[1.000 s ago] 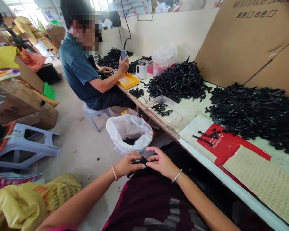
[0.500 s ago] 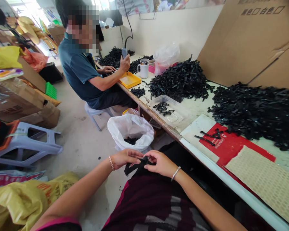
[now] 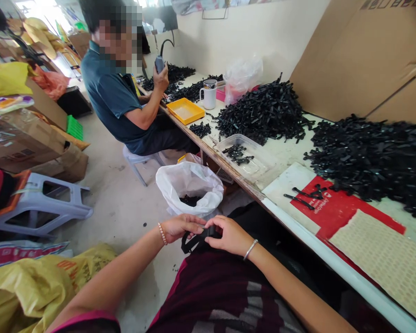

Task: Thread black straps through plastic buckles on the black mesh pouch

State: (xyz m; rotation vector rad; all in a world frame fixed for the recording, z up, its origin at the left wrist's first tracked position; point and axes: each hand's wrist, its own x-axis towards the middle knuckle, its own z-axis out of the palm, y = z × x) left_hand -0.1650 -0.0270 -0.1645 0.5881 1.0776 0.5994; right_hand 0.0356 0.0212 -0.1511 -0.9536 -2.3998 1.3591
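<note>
Above my lap, a black strap [image 3: 191, 243] is held between both hands, with a loop of it hanging below the left fingers. My left hand [image 3: 184, 227] pinches it between thumb and fingers. Close beside, my right hand [image 3: 225, 235] grips the strap's other part, fingers curled and thumb pressed in. Where the hands meet, a darker wide piece shows, but its detail is too small to make out. Beyond the hands stands a white bag [image 3: 190, 185] with black pieces inside.
To the right runs a workbench [image 3: 273, 203] bearing heaps of black strips [image 3: 260, 111], a clear tray [image 3: 260, 162], a red sheet [image 3: 319, 203] and a textured mat [image 3: 384, 259]. A co-worker [image 3: 114, 97] sits ahead, holding a grey tool [image 3: 159, 64]. A plastic stool [image 3: 48, 203] stands left.
Both hands stay in nearly the same place, still on the strap, whose loop now looks rounder. The co-worker's hand with the grey tool has moved left and up, away from the yellow tray.
</note>
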